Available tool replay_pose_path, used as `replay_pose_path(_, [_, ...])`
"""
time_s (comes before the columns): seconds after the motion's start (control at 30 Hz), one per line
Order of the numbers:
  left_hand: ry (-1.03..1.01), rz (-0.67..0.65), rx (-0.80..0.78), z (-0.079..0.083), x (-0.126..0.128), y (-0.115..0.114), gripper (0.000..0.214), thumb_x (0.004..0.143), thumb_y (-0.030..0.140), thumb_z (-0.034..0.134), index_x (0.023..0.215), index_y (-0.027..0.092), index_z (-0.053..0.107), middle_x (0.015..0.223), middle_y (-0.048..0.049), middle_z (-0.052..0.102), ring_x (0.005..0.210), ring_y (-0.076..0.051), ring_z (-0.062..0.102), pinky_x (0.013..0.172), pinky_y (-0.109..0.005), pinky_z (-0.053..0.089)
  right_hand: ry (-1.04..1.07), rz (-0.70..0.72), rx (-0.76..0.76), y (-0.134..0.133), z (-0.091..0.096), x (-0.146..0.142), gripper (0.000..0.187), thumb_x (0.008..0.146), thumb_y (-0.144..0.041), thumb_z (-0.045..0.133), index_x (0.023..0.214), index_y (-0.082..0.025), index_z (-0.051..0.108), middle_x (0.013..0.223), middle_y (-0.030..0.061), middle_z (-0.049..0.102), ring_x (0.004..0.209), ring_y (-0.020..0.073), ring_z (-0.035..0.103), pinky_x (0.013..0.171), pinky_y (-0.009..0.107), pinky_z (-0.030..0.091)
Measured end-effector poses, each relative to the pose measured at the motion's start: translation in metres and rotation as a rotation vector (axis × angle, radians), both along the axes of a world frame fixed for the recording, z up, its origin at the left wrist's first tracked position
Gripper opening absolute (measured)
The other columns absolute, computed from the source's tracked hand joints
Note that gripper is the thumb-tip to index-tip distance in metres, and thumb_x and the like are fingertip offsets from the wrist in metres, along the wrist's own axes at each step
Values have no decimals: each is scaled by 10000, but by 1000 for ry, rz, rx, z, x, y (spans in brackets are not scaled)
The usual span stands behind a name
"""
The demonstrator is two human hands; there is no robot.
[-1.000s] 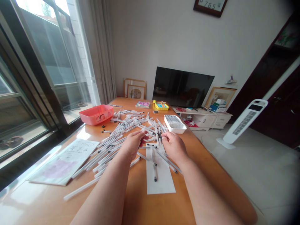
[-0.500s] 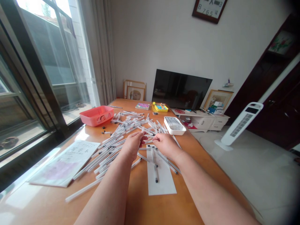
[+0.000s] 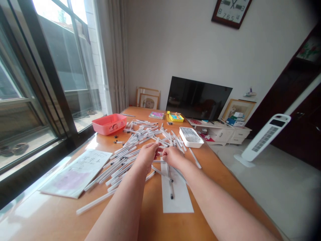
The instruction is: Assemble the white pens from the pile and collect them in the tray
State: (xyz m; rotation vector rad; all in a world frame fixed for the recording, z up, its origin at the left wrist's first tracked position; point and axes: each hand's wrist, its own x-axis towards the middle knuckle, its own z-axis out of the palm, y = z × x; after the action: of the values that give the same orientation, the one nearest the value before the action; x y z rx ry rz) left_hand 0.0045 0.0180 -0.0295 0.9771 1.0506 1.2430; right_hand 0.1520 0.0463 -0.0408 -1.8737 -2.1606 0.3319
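My left hand (image 3: pixel 148 154) is closed around a pen, whose pale end pokes up past the fingertips. Close beside it, my right hand (image 3: pixel 173 156) has its fingers pressed together; whatever is in them is hidden. Both hands are above a spread of clear-barrelled pens with black caps (image 3: pixel 127 154) on the wooden table. Below the right hand lies a strip of white paper (image 3: pixel 180 202), and a pen with a black end (image 3: pixel 171 192) rests on it.
A white tray (image 3: pixel 200 145) with pen parts stands right, and a pink plastic basket (image 3: pixel 106 129) left. A writing booklet (image 3: pixel 72 172) lies near the window. Farther back are a small book (image 3: pixel 156 115) and a yellow box (image 3: pixel 176 117). Small black caps (image 3: pixel 115 136) lie near the basket.
The right hand has moved left, up against the left hand's fingers. The whole view has shifted slightly, so the scene sits farther right in the picture.
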Motion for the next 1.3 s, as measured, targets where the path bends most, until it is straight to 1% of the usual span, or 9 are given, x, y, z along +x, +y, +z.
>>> replay_pose_path(0.13, [7,-14,-1,0,0,0,391,729,445,729,955,126,736,849,-99,718,607,-105,518,584,-249,355,30,24,8,4,-5,-1,87,718,-180,674,674,-226,733,731,48,726,730,208,650,625,277,394])
replay_pose_path(0.27, [22,-48,17,-2,1,1,373,753,442,711,944,122,737,863,-103,717,612,-103,507,566,-248,336,124,26,59,1,-5,9,102,779,-211,602,783,-222,703,785,30,722,734,187,633,628,267,403])
replay_pose_path(0.33, [28,-63,34,-4,2,0,386,770,442,693,982,123,736,866,-102,716,616,-106,506,563,-250,334,288,19,77,-5,-3,17,100,780,-217,588,819,-213,680,785,19,707,727,173,619,633,259,410])
replay_pose_path(0.5, [72,-138,63,-4,9,-4,469,811,523,638,1034,123,741,863,-108,725,604,-113,494,578,-263,354,911,-20,5,-30,11,43,115,740,-254,657,830,-189,627,681,-25,608,622,129,525,577,239,385])
replay_pose_path(0.63, [158,-242,107,3,14,-12,485,823,537,626,1034,116,743,875,-115,729,593,-113,479,571,-270,349,1156,-63,1,-45,15,63,164,748,-283,686,859,-165,661,691,-16,591,631,119,498,587,241,389])
replay_pose_path(0.77, [251,-333,85,12,19,-21,474,839,528,618,1040,120,747,852,-104,725,606,-118,489,579,-268,344,1228,-47,-4,-51,14,72,211,756,-298,707,914,-159,690,752,9,631,685,134,541,665,270,446])
replay_pose_path(0.9, [303,-380,69,16,22,-26,463,836,524,631,1047,129,747,856,-93,725,610,-114,483,580,-260,330,1266,31,35,-53,21,71,201,775,-317,717,907,-169,680,743,7,636,668,134,555,660,273,456])
replay_pose_path(1.07, [328,-403,42,18,24,-26,452,831,519,642,1047,136,747,863,-86,721,609,-115,477,572,-256,325,1203,28,95,-56,27,71,206,794,-334,709,911,-165,694,752,16,648,666,142,579,674,284,480])
replay_pose_path(1.3, [353,-420,47,19,25,-27,443,844,520,627,1031,138,750,821,-70,706,600,-112,462,575,-258,330,1109,71,134,-55,21,73,186,797,-309,685,925,-177,713,765,25,680,684,161,607,669,296,501])
